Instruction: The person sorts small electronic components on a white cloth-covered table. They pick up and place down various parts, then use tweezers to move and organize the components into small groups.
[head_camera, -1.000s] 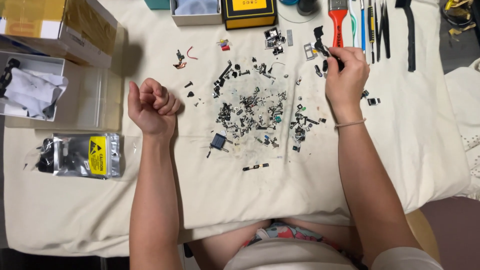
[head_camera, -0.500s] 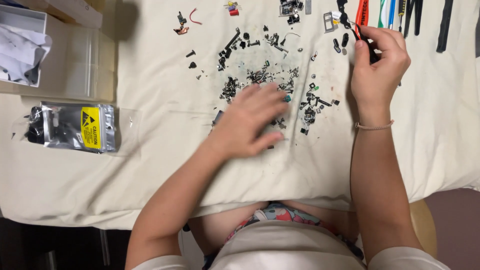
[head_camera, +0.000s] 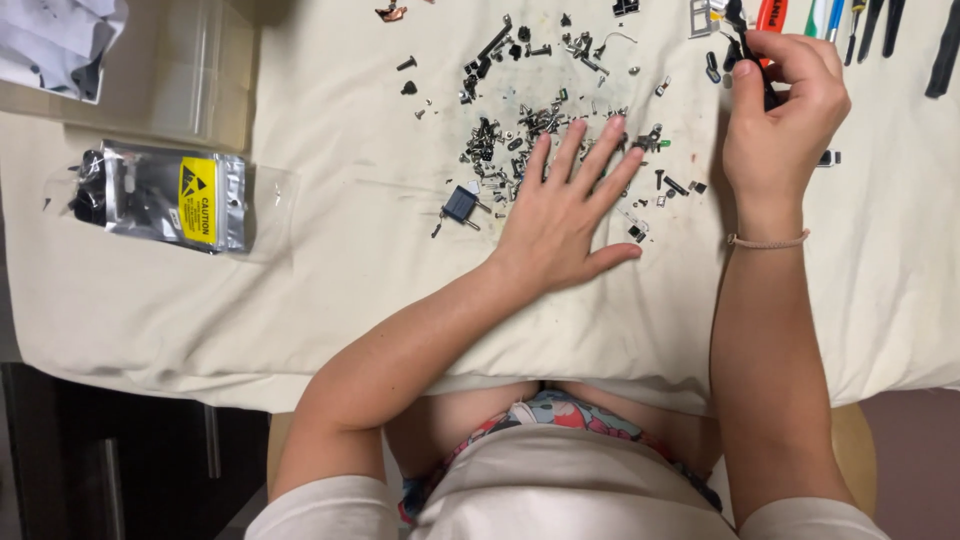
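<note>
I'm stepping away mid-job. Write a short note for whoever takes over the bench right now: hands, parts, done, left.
Left hand: open, flat on the cloth, fingers spread over the near edge of the pile of small screws and parts.
Right hand: fingers pinched on a small dark part near the tools at the top edge.
Silver bag lies to the left.
Done: parts spread out loose.
Left: the pile remains unsorted.

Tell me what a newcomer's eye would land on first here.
Probably the scatter of tiny screws and dark parts on the cream cloth, with the left hand spread flat at its near edge. Next, the right hand pinching a small dark part, and the silver bag with yellow label at left.
</note>
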